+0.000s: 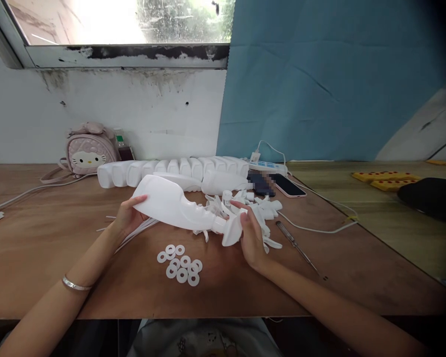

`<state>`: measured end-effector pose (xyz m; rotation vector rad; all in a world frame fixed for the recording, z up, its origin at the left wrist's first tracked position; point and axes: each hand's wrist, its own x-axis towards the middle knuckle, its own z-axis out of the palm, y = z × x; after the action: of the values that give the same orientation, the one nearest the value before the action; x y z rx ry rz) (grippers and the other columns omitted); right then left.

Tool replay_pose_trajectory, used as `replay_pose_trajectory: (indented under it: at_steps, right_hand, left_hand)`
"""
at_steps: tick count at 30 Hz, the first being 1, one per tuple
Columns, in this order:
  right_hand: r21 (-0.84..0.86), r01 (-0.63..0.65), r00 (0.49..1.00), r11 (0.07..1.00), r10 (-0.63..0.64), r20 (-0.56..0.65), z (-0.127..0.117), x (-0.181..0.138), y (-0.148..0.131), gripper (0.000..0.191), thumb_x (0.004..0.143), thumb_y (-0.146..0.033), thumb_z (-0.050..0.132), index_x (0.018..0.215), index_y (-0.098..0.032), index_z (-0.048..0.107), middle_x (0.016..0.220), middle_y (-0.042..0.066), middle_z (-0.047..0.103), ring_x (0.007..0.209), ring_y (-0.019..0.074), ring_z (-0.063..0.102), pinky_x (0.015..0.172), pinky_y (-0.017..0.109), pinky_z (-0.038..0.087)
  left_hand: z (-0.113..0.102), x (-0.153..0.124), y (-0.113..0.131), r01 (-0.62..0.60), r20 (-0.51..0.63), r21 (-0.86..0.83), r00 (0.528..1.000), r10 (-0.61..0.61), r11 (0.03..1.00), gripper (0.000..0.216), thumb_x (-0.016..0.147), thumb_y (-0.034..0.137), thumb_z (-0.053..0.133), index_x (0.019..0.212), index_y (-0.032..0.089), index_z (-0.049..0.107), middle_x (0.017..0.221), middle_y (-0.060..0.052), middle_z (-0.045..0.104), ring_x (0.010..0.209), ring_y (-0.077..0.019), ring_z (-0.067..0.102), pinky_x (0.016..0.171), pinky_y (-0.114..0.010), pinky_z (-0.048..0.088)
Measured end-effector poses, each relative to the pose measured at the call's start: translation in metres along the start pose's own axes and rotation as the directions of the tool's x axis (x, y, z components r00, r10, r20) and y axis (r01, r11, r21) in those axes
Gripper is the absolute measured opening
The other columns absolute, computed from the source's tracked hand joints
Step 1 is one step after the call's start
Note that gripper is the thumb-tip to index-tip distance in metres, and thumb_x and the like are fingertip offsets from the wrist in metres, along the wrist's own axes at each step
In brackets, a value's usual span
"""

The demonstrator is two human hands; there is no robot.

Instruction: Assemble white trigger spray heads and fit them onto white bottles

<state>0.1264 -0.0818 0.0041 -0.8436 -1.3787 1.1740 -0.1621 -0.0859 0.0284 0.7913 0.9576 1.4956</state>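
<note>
My left hand (130,214) grips the base of a white plastic spray bottle (167,202), which lies nearly level above the table, its neck pointing right. At the neck, the fingers of my right hand (250,235) are closed on the white trigger spray head (232,229). The head meets the bottle's neck; whether it is screwed tight I cannot tell. Beyond my right hand is a pile of white trigger spray heads (262,210), partly hidden by hand and bottle. Below the bottle lie several flat white ring washers (182,263), some overlapping.
A row of white bottles (163,171) lies along the back. Further right are a phone (288,185), a power strip (269,166) and a screwdriver (297,247). A pink bag (91,151) stands back left. White cable (319,230) crosses the right side.
</note>
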Motion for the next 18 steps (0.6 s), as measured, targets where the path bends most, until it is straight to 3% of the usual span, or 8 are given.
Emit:
replay_pose_trajectory:
  at_steps: [4,10,14,18]
  right_hand:
    - [0.028,0.066,0.998,0.997,-0.067,0.007,-0.0017,-0.0033,0.0033,0.049,0.087,-0.049,0.033,0.129,-0.024,0.031,0.105,0.008,0.058,0.093,0.0202,0.058,0.076,0.034,0.049]
    - [-0.086,0.293,0.952,0.952,-0.281,0.123,-0.0019,-0.0045,0.0012,0.035,0.088,-0.028,0.038,0.123,-0.025,0.039,0.126,0.006,0.044,0.120,0.0178,0.040,0.096,0.035,0.039]
    - [-0.282,0.392,0.920,0.876,-0.365,0.146,-0.0025,-0.0042,-0.0004,0.047,0.084,-0.025,0.046,0.129,-0.025,0.032,0.137,0.007,0.027,0.124,0.0199,0.033,0.094,0.036,0.042]
    - [-0.415,0.508,0.858,0.755,-0.488,0.162,-0.0036,-0.0028,0.0007,0.045,0.081,-0.022,0.051,0.123,-0.026,0.036,0.136,0.008,0.027,0.124,0.0222,0.033,0.090,0.038,0.044]
  left_hand:
    - [0.0022,0.0018,0.0008,-0.022,-0.082,-0.004,0.996,0.022,1.000,0.039,0.066,0.026,0.062,0.103,0.015,0.058,0.103,-0.006,0.062,0.095,-0.0243,0.058,0.066,-0.027,0.054]
    - [0.0036,0.0037,0.0029,-0.056,-0.133,-0.068,0.990,0.046,0.996,0.031,0.066,0.024,0.062,0.096,0.018,0.061,0.101,-0.004,0.063,0.097,-0.0229,0.057,0.067,-0.026,0.054]
    - [0.0024,0.0043,0.0027,-0.053,-0.130,-0.047,0.990,0.047,0.997,0.030,0.067,0.025,0.061,0.097,0.019,0.061,0.104,-0.004,0.062,0.097,-0.0228,0.057,0.067,-0.026,0.053]
    - [0.0021,0.0045,0.0021,-0.050,-0.115,-0.033,0.992,0.046,0.998,0.031,0.069,0.026,0.060,0.099,0.019,0.059,0.105,-0.004,0.062,0.097,-0.0230,0.057,0.067,-0.027,0.053]
